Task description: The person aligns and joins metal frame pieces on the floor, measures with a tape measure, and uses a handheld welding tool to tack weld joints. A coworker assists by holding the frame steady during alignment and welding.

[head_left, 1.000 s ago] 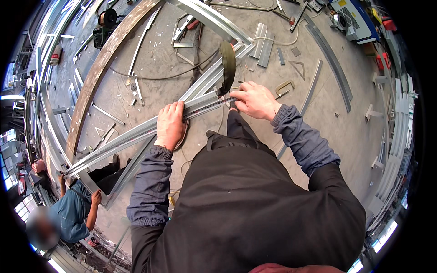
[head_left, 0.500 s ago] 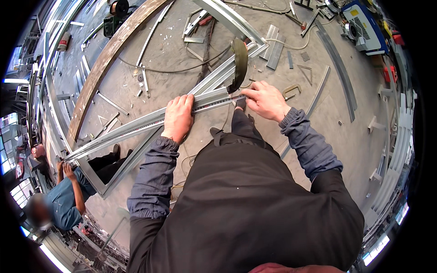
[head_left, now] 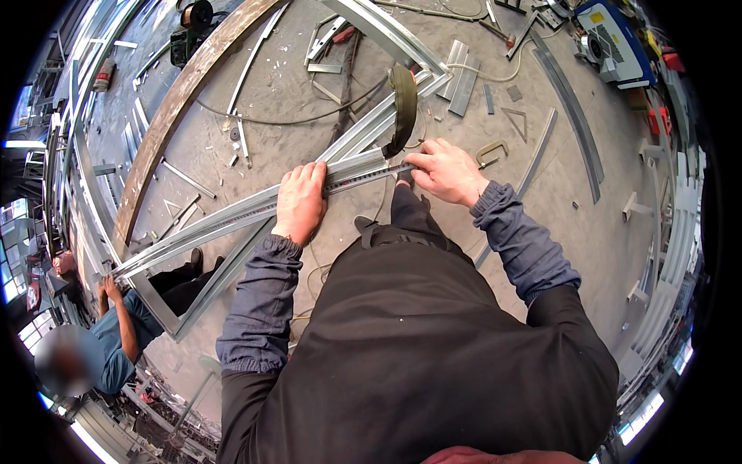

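Note:
A long silvery metal frame bar runs from the middle toward the far-left co-worker. Across its near end my left hand lies, fingers together over the top edge and gripping it. Along the bar's near side stretches a steel measuring tape with dark markings. Just past the bar's right end, my right hand pinches the tape between thumb and fingers. A dark olive curved strip, its kind unclear, hangs over the frame corner ahead of my hands.
A co-worker sits at the left, hands at the bar's other end. A rusty curved beam lies beyond the frame. On the floor to the right are a clamp, metal strips and a blue-and-white machine.
My view has shifted slightly. My hands keep their places on the bar and the tape; the co-worker's head and hands have moved a little.

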### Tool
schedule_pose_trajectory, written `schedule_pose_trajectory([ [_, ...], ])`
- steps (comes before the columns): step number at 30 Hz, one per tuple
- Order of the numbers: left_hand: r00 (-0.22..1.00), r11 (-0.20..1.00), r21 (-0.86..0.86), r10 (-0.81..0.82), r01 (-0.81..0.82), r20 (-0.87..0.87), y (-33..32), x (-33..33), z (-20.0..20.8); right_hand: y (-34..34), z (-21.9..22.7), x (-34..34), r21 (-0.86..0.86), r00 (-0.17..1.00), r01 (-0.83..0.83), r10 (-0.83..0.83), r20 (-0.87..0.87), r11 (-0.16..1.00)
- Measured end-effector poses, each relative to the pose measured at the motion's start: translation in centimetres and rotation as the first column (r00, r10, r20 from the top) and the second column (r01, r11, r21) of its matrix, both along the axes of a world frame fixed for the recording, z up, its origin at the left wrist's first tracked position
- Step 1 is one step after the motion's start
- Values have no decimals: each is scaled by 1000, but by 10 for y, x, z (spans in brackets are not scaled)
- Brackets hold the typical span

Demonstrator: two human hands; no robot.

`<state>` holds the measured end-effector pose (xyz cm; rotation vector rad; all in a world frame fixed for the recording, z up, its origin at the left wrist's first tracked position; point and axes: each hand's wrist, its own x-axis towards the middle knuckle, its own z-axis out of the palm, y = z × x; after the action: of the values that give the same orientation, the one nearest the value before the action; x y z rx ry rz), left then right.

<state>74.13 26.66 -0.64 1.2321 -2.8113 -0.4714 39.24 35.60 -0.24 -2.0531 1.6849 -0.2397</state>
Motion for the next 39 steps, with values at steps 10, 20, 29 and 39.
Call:
schedule_pose_trajectory([
  [10, 1000, 1000, -7, -4, 4, 8, -1, 0, -1, -3, 7, -1, 28, 1000, 27, -27, -4, 999],
  [20, 1000, 1000, -5, 1, -1, 3, -1, 0, -1, -2, 9, -2, 45, 1000, 21, -20, -6, 999],
  [29, 1000, 1000, -23, 2, -2, -5, 0, 0, -3, -1, 5, -1, 44, 1000, 27, -27, -7, 999],
  [39, 1000, 1000, -17, -1, 1, 3, -1, -1, 2, -5, 6, -1, 33, 1000, 26, -25, -16, 999],
])
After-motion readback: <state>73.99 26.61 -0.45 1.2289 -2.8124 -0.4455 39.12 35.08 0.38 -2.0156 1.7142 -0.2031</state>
